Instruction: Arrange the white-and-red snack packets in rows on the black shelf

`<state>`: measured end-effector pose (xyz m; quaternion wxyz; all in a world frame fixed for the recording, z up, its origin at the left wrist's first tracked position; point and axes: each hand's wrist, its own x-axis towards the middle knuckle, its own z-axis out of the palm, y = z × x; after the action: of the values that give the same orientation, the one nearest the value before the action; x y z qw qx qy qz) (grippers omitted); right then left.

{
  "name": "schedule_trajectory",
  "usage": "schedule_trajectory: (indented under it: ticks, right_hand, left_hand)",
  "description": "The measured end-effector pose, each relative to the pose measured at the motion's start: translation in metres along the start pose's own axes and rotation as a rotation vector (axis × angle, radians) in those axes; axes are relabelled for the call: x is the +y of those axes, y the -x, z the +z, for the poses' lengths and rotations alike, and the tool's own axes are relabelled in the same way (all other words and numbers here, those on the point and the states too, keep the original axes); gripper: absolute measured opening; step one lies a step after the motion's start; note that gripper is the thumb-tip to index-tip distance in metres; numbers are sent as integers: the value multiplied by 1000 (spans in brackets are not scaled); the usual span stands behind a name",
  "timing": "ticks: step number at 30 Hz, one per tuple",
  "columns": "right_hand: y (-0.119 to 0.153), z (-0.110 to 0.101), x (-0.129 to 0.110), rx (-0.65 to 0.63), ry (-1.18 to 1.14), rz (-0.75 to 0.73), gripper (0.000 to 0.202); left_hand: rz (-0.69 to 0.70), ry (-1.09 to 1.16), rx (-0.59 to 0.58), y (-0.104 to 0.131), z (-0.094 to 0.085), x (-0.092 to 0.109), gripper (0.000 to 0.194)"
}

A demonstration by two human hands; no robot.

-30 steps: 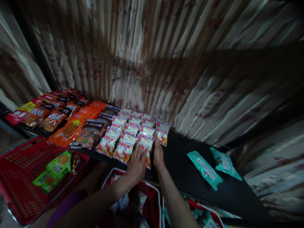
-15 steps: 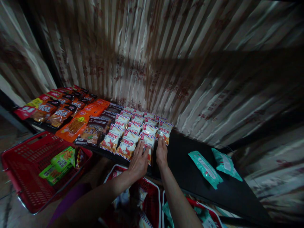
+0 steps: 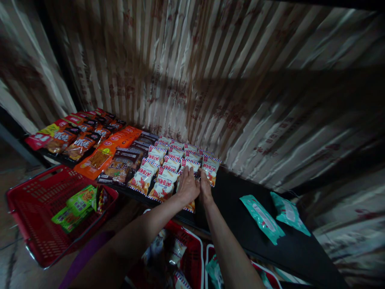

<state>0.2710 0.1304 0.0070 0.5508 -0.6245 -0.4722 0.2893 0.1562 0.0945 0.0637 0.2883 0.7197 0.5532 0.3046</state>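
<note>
Rows of white snack bags (image 3: 164,182) with red lettering and striped edges lie on the black shelf (image 3: 230,204). My left hand (image 3: 189,188) rests over the front bags of the third column, fingers stretched forward and partly covering them. Close beside it, my right hand (image 3: 206,188) has its fingers extended at the lower left edge of the rightmost white bag (image 3: 211,167). Neither hand is wrapped round a bag. Part of the front bag shows below my left hand.
Left of the white bags lie brown potato snack bags (image 3: 120,164), orange packs (image 3: 98,158) and red-and-black packs (image 3: 80,146). Two teal packs (image 3: 261,216) lie on the right. A red basket (image 3: 33,200) holds green packs (image 3: 78,202); further red baskets (image 3: 195,253) stand below the shelf.
My left hand has slid forward and right over the bags, closer to my right hand. My right hand has stayed by the rightmost bag. The view has shifted slightly.
</note>
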Motion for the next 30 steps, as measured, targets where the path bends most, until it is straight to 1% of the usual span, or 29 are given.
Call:
schedule_trajectory:
  ticks: [2, 4, 6, 8, 10, 11, 14, 16, 18, 21, 23, 25, 27, 28, 30]
  right_hand:
    - [5, -4, -7, 34, 53, 63, 63]
    - [15, -8, -16, 87, 104, 69, 65]
    - [29, -10, -26, 138, 142, -1, 64]
    - [45, -7, -37, 161, 174, -121, 60]
    - [61, 1, -47, 113, 180, -208, 57]
    - [68, 7, -51, 71, 168, -222, 56]
    - [83, 26, -57, -39, 70, -189, 56]
    - [86, 36, -59, -55, -22, -140, 57]
    - [86, 44, -61, -27, -121, -83, 60]
    - [81, 53, -67, 6, -305, 33, 66]
    - [82, 59, -74, 1, -378, 76, 66]
    - [90, 63, -79, 6, -383, 32, 63]
    - [105, 66, -80, 6, -389, -33, 59]
    - [114, 67, -79, 2, -401, -44, 57]
    - [134, 69, -73, -16, -426, -18, 55]
  left_hand:
    - [62, -16, 22, 5, -5, -3, 57]
    - [168, -51, 67, 16, -13, -11, 51]
    - [258, -94, 141, 30, -22, -25, 46]
    - [265, -147, 227, 45, -30, -42, 44]
    - [236, -211, 284, 57, -33, -58, 44]
    - [223, -242, 298, 62, -33, -65, 45]
    - [206, -309, 312, 65, -32, -79, 52]
    - [203, -327, 330, 56, -34, -81, 56]
    - [209, -333, 334, 41, -39, -79, 57]
    - [190, -316, 279, 18, -52, -73, 58]
    - [151, -274, 291, 14, -62, -71, 52]
    - [185, -207, 348, 23, -71, -74, 41]
    - [289, -132, 374, 42, -77, -82, 33]
    - [343, -104, 362, 53, -78, -86, 32]
    - [416, -83, 316, 70, -80, -94, 31]
